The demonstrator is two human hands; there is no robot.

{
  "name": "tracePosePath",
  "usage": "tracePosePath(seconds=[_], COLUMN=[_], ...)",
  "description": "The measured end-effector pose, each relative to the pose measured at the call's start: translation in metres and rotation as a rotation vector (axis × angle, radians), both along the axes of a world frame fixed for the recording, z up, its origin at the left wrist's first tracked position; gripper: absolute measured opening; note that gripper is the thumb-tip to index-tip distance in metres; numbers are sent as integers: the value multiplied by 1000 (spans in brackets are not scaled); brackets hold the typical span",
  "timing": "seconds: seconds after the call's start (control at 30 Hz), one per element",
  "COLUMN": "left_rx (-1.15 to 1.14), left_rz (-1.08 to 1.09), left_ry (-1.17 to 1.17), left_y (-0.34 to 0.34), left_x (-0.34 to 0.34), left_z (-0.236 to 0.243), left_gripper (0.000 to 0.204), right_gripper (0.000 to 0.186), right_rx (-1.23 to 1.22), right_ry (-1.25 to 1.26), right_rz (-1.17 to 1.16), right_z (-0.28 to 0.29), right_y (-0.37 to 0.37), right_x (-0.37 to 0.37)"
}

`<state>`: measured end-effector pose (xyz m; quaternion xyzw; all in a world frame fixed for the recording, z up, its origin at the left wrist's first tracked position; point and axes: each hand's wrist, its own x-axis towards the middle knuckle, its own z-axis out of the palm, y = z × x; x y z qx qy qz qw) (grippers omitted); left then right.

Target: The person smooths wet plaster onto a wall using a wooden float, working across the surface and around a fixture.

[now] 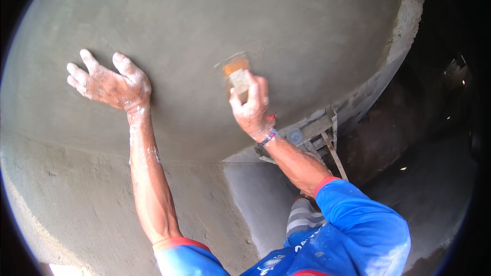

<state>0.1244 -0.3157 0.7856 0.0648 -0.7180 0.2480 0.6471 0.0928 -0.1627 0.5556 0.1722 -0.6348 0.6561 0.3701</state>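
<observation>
At the far left, a rough grey-brown wall section (66, 184) filled the lower part of the view, its face grainier than the broad grey plastered surface (179, 30) that curved above it. The left hand (110, 82) lay against that plastered surface, empty, with its fingers spread and pointing up and to the left; white residue coated the fingers and spotted the wrist and forearm. The forearm rose from a blue shirt (358, 225) with red-trimmed sleeves.

To the right of that hand, near the middle of the plastered surface, was a small flat tool (236, 74), tilted, with an orange patch toward its upper end and a pale block below. The right hand (253, 106) was closed around its lower part, thumb on the left and fingers on the right. The tool was slightly blurred, and whether its whole face met the plaster could not be told. A dark braided bracelet (267, 138) circled the right wrist.

Below, grey striped shorts (303, 217) showed beside the shirt. Past the right wrist stood a wooden frame (332, 151), and farther right a rough pale edge (409, 15) bordered the plastered surface, next to deep shadow.
</observation>
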Motion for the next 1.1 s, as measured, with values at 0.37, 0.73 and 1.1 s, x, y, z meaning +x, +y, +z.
tracePosePath(seconds=[0.37, 0.73, 1.1], left_rx=[-15, 6, 425], left_rz=[-5, -16, -350], left_ry=[35, 127, -142], left_y=[-16, 1, 12], left_x=[6, 9, 30], left_z=[7, 9, 15], left_gripper=[65, 69, 70], right_gripper=[63, 63, 75], right_rx=[570, 1303, 1082], right_ry=[417, 858, 776], right_rz=[35, 31, 51], right_z=[99, 48, 44], right_y=[86, 142, 85], right_x=[-30, -100, -75])
